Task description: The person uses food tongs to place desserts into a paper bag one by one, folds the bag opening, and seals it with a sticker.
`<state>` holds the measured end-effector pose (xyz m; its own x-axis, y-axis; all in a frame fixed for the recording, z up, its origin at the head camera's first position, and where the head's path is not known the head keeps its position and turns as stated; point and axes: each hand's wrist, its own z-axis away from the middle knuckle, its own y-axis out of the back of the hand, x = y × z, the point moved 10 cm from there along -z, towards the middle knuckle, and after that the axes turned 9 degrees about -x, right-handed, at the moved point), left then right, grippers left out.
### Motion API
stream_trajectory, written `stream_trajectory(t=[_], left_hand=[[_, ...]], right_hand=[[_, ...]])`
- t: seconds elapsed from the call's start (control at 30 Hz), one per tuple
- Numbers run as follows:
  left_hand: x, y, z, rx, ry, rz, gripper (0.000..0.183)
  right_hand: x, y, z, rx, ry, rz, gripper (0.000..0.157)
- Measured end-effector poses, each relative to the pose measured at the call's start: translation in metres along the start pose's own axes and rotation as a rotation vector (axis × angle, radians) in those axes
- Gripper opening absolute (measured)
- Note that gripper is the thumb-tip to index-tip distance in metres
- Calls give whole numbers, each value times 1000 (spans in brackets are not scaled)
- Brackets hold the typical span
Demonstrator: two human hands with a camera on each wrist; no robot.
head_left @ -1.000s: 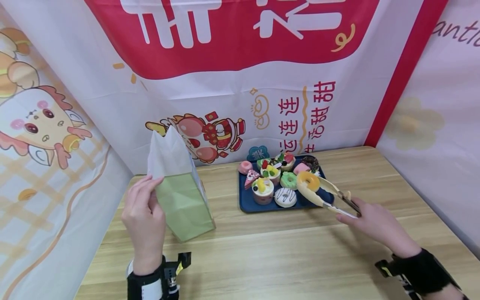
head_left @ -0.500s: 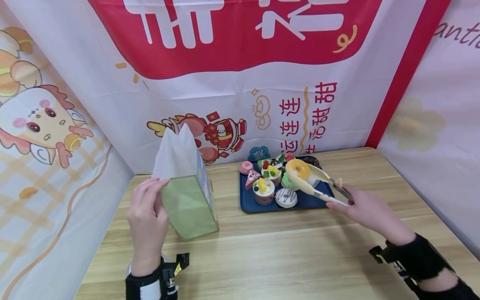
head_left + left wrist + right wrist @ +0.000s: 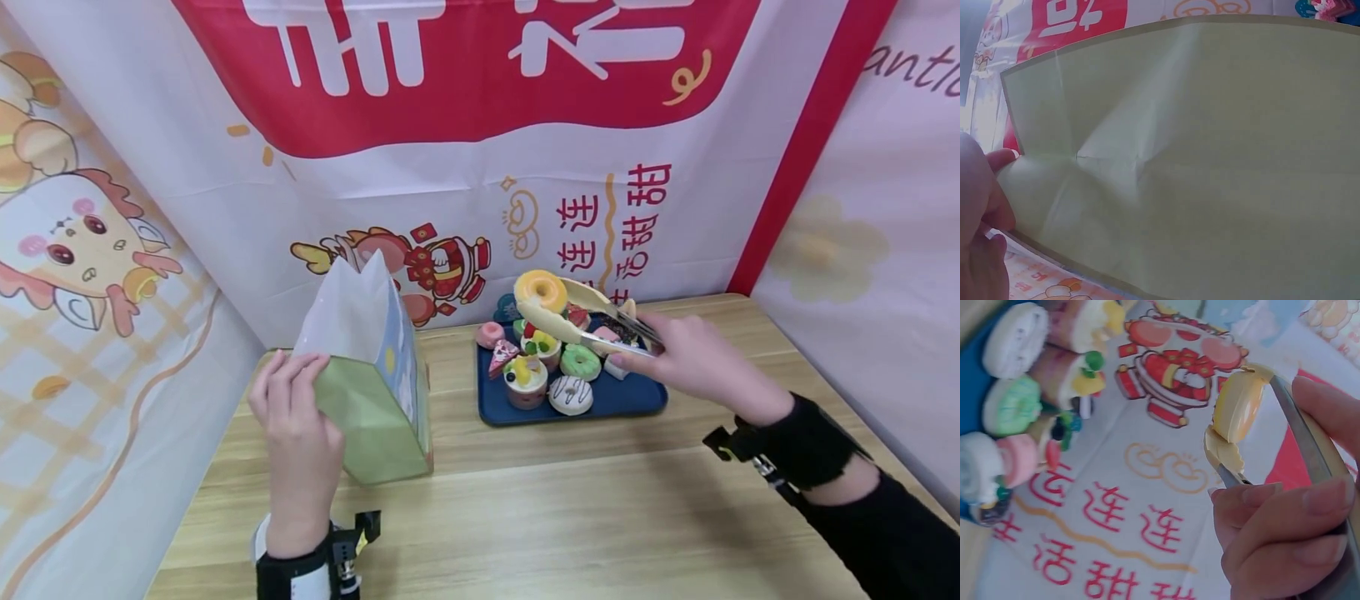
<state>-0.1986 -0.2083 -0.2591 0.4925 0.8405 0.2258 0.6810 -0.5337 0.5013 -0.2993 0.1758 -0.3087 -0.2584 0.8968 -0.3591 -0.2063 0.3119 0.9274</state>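
My left hand (image 3: 300,442) pinches the top edge of a green paper bag (image 3: 371,417) that stands with a white inner side showing. In the left wrist view the bag's green side (image 3: 1229,125) fills most of the picture, with fingers and thumb at its corner. My right hand (image 3: 693,362) grips a pair of tongs (image 3: 558,327) with cream-coloured tips. Between the tips sits a yellow ring doughnut (image 3: 557,300), raised over the back of a dark blue tray (image 3: 637,402). The right wrist view shows the doughnut (image 3: 1241,409) edge-on, clamped from two sides.
On the tray are a green doughnut (image 3: 581,362), a white striped doughnut (image 3: 572,395), a fruit-topped cup cake (image 3: 526,385), a pink ring (image 3: 491,335), a cake slice (image 3: 503,357) and several other sweets. A printed cloth (image 3: 450,183) hangs behind the wooden table (image 3: 510,517).
The right hand has carried the doughnut in the tongs up and left from the tray's right side. The bag has turned and its top has opened wider, with the left hand still at its edge.
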Motion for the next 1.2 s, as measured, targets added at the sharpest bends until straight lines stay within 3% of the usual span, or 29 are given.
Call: stream_trajectory(t=[0.1, 0.3, 0.47, 0.63, 0.93, 1.2], left_hand=[[4, 3, 2, 20, -8, -28, 52], [7, 2, 7, -42, 9, -76, 62], [7, 9, 10, 4, 14, -32, 61], [9, 12, 11, 40, 9, 4, 56], [5, 8, 10, 27, 22, 41, 50], [-2, 3, 13, 28, 32, 68, 45]], right_hand=[[-13, 12, -5, 22, 25, 26, 88], [-34, 23, -14, 0, 80, 35, 93], [-49, 26, -21, -32, 110, 39, 89], [-68, 34, -27, 3, 129, 35, 83], [-101, 37, -32, -47, 188, -71, 78], [-131, 37, -40, -23, 239, 13, 74]])
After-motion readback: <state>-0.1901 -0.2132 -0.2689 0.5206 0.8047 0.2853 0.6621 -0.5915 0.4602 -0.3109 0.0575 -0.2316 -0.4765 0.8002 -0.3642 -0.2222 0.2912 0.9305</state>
